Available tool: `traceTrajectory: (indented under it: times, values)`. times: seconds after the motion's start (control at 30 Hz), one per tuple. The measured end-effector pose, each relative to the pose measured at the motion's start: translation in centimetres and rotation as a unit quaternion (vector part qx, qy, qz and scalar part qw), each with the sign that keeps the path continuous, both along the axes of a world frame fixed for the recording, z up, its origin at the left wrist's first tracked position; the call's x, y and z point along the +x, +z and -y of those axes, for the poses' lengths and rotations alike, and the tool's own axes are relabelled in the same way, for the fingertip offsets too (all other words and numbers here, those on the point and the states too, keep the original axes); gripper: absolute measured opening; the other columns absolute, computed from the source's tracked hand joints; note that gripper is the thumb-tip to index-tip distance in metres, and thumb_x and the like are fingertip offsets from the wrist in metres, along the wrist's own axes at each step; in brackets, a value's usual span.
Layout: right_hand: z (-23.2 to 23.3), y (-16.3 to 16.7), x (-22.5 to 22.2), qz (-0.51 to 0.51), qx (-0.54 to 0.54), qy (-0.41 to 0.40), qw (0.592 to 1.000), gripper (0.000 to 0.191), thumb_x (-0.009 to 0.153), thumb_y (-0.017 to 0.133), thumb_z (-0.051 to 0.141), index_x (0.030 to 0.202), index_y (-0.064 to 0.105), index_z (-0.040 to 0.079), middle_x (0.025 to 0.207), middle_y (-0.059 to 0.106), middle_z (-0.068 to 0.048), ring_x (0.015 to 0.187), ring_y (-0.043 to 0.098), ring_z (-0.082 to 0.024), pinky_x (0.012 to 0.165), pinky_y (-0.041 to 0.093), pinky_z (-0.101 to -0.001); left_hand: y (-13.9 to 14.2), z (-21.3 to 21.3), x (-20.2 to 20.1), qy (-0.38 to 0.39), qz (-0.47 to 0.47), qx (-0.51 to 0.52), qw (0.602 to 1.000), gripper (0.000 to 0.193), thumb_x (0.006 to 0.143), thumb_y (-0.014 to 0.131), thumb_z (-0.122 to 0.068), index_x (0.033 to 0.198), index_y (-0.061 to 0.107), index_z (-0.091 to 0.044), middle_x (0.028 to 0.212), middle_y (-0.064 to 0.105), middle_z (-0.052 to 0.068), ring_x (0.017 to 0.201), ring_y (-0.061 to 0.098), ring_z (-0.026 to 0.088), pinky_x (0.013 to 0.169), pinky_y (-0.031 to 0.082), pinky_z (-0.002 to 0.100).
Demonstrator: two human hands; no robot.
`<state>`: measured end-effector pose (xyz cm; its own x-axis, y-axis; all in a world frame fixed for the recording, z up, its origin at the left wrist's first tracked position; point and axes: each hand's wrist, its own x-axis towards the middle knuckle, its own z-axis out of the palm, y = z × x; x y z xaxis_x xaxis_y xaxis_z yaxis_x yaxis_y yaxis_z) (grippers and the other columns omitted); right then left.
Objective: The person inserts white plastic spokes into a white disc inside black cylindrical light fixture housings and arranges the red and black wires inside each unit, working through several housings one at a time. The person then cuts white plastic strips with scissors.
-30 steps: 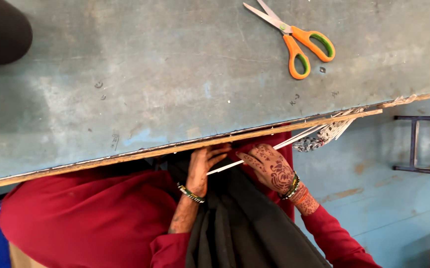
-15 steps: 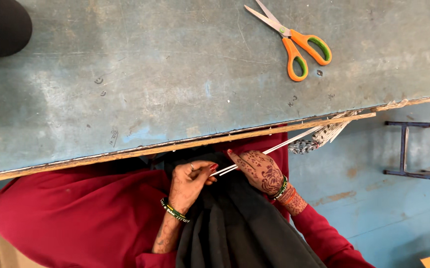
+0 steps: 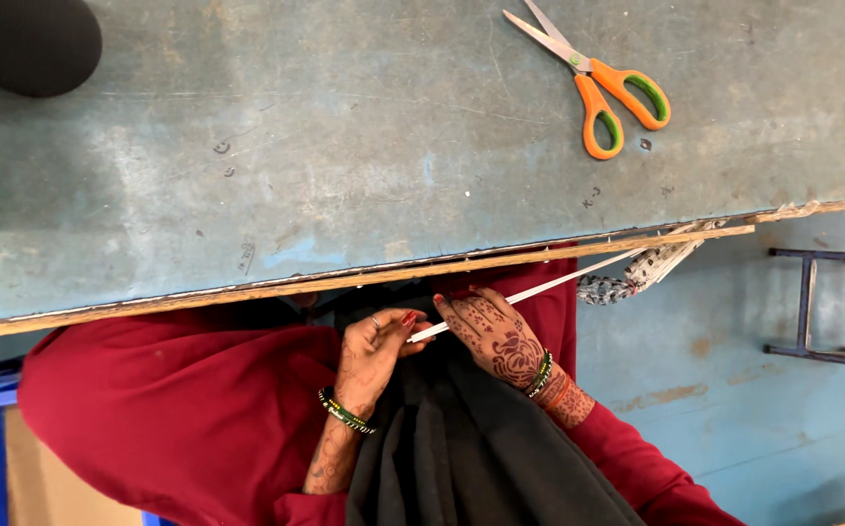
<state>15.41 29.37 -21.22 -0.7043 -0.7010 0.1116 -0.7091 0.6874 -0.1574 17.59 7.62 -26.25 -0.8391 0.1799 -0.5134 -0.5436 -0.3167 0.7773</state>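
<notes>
While my left hand [image 3: 376,353] and right hand [image 3: 489,331] pinch the thin white flat tape [image 3: 539,286] below the worn blue-grey desk's [image 3: 345,156] near edge, it seems light, limp, best held near its end.

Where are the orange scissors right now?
In the head view, the orange scissors lie open on the grey table, top right, far from both hands.

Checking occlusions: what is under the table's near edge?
Under the table: left hand and right hand pinch a white strip over dark cloth. The strip's far end is hidden.
</notes>
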Motion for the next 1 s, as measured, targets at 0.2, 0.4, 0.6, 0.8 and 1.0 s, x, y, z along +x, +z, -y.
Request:
traceTrajectory:
  times: [0.2, 0.4, 0.6, 0.8, 1.0]
  values:
    - [0.0, 0.0, 0.0, -0.017, 0.002, 0.004, 1.000, 0.062, 0.084, 0.062, 0.010, 0.145, 0.054, 0.001, 0.118, 0.066, -0.011, 0.107, 0.065, -0.024, 0.110, 0.044, -0.0461, 0.6, 0.5, 0.4, -0.007, -0.024, 0.017, 1.000, 0.025, 0.097, 0.060, -0.003, 0.117, 0.073, 0.005, 0.109, 0.078, 0.013, 0.097, 0.075, 0.018, 0.084, 0.065, 0.029]
    - [0.1, -0.2, 0.0, -0.002, -0.011, -0.003, 1.000, 0.065, 0.081, 0.061, 0.005, 0.145, 0.054, 0.001, 0.114, 0.067, -0.010, 0.103, 0.065, -0.024, 0.109, 0.045, -0.0451, 1.3, 0.5, 0.4, 0.016, 0.010, 0.078, 0.997, 0.028, 0.100, 0.057, -0.006, 0.121, 0.070, 0.007, 0.114, 0.077, 0.017, 0.104, 0.075, 0.022, 0.089, 0.063, 0.033]
    - [-0.4, 0.4, -0.3, 0.047, -0.044, -0.025, 0.998, 0.070, 0.078, 0.062, 0.000, 0.148, 0.051, 0.003, 0.105, 0.066, -0.009, 0.101, 0.064, -0.026, 0.108, 0.046, -0.0458, 1.9, 0.4, 1.6, 0.045, 0.052, 0.270, 0.960, 0.034, 0.101, 0.055, -0.007, 0.129, 0.064, 0.011, 0.131, 0.069, 0.020, 0.121, 0.068, 0.027, 0.104, 0.055, 0.035]
    - [-0.4, 1.5, -0.1, 0.023, -0.024, -0.004, 0.999, 0.069, 0.078, 0.063, 0.002, 0.146, 0.052, 0.001, 0.106, 0.068, -0.009, 0.100, 0.066, -0.025, 0.108, 0.046, -0.0472, 0.2, -0.6, 2.5, 0.059, 0.072, 0.334, 0.938, 0.033, 0.100, 0.057, -0.002, 0.127, 0.063, 0.014, 0.128, 0.069, 0.023, 0.120, 0.068, 0.030, 0.106, 0.054, 0.035]
    - [-0.7, 1.7, 0.1, 0.008, -0.103, 0.007, 0.995, 0.053, 0.082, 0.069, 0.003, 0.134, 0.064, 0.005, 0.116, 0.073, -0.007, 0.104, 0.070, -0.023, 0.100, 0.053, -0.0421, -1.9, -1.1, 2.7, 0.112, 0.081, 0.320, 0.937, 0.023, 0.099, 0.058, 0.000, 0.119, 0.066, 0.010, 0.117, 0.073, 0.025, 0.107, 0.073, 0.031, 0.093, 0.060, 0.033]
